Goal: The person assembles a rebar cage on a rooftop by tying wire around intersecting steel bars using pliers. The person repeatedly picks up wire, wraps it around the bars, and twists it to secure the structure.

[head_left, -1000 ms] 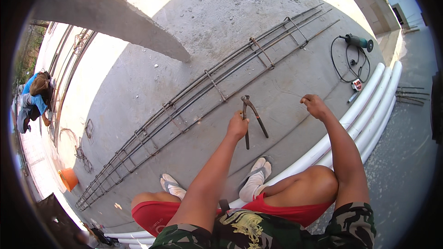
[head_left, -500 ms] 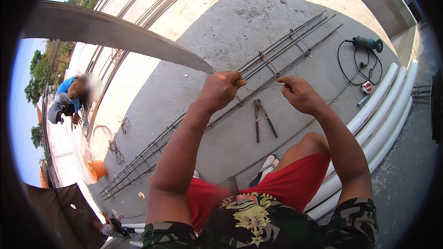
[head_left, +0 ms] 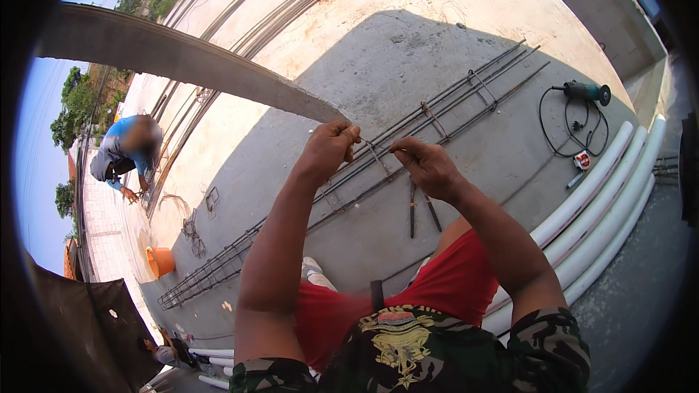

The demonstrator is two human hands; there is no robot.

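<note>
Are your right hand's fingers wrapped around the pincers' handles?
No, the pincers lie on the concrete floor, their handles spread, with no fingers of the right hand around them.

Open-air building site: concrete floor, rebar cage, concrete column left, white pipes right, angle grinder far right.

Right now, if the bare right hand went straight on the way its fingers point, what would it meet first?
Likely the bare left hand, across a small gap from the right hand. The long, dark steel-bar cage shows in that gap, apparently lower; depth is unclear here.
</note>
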